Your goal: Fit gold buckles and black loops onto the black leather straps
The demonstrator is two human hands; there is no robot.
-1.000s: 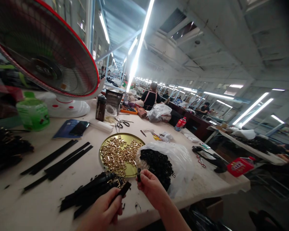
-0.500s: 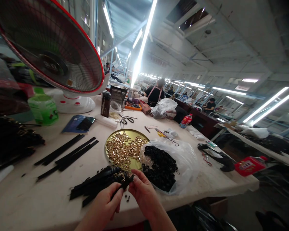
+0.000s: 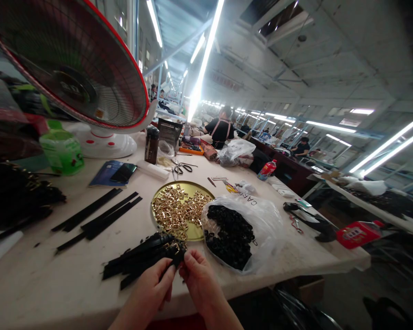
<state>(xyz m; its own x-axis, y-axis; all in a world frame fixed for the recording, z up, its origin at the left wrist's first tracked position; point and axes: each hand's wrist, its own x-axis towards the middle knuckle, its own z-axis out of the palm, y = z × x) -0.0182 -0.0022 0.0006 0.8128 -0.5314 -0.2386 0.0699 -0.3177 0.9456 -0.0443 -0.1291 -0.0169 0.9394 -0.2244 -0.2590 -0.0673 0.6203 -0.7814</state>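
Pinching: left hand (image 3: 154, 288) and right hand (image 3: 198, 280) both closed on 1 black strap (image 3: 176, 261)
Strap pile (image 3: 141, 259): just nearer than gold tray (image 3: 192, 184)
Ring bag (image 3: 263, 215): right of gold tray

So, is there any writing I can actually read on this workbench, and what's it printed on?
"CAR" plus an unclear fourth letter: printed on the clear plastic bag of black parts.
Red bottle label: too small to read.
Red packet print: blurred.
Fan hub badge: blurred.
Green bottle: no legible text.
Black strap pinched by left hand and right hand: no writing.
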